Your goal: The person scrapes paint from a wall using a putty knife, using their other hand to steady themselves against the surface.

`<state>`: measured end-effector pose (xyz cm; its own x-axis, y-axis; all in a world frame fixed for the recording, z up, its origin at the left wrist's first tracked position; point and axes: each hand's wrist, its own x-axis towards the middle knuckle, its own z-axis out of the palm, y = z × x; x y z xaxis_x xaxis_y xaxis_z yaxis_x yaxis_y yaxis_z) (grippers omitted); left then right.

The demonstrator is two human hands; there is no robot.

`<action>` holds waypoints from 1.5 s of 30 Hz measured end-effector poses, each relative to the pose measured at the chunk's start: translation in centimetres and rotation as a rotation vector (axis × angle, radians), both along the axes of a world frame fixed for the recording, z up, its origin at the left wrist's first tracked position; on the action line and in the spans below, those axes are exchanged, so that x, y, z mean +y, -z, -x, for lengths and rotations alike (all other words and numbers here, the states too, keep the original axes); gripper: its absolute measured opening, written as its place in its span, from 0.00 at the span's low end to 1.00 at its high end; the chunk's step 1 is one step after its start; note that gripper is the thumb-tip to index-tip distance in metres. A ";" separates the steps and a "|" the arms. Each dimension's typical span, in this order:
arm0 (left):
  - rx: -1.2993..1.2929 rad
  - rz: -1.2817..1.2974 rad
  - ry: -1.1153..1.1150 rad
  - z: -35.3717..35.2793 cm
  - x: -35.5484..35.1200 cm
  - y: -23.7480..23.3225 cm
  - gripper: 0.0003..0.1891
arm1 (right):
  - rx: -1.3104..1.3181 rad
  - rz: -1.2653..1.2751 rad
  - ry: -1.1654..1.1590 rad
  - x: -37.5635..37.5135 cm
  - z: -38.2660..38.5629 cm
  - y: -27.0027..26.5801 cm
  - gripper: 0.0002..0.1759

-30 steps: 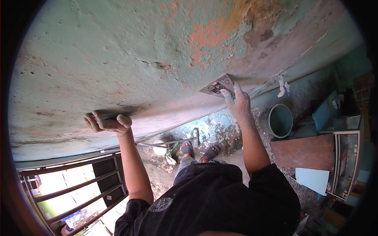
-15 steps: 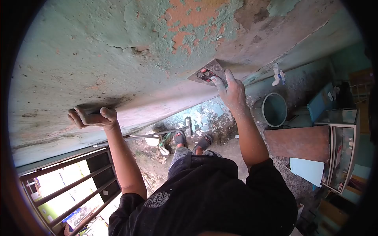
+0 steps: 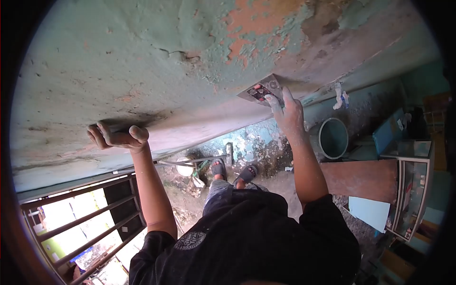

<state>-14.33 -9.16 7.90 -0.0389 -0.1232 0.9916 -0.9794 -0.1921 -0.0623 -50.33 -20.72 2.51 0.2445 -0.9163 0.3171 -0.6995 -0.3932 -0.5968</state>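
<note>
Where the green paint flakes off the wall (image 3: 142,61) down to orange and brown patches, we list the following, each placed against that wall.

1. Scraper (image 3: 260,90): flat metal blade with red marks, pressed to the wall just below the bare patches.
2. Right hand (image 3: 289,116): dusted white and closed on the scraper. Its fingers (image 3: 274,102) are wrapped about the handle, with one laid along the blade.
3. Left hand (image 3: 118,137): set against the wall well apart from the scraper. Its fingers are curled in together and hold nothing.
4. Green bucket (image 3: 334,137): on the floor at the foot of the wall, below our right hand.
5. Sandals (image 3: 232,172): on our feet, on the gritty floor close to the foot of the wall.
6. Barred window (image 3: 80,223): set in the wall beneath our left hand, with daylight behind it.
7. Brown board (image 3: 365,183) and glass cabinet (image 3: 413,190): farther out from the wall than the bucket. A pale sheet (image 3: 370,212) lies just beside the board.
</note>
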 end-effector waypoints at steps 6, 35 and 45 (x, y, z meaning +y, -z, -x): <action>-0.013 -0.010 0.013 -0.4 0.0 0.4 0.35 | -0.068 0.013 -0.011 -0.8 -0.2 -0.5 0.27; -0.061 0.003 -0.018 -1.0 0.2 0.3 0.37 | -0.002 0.101 -0.136 -2.1 0.0 -5.3 0.28; -0.058 -0.015 -0.045 -0.8 0.5 0.7 0.38 | -0.094 -0.068 0.055 2.8 -0.4 1.2 0.27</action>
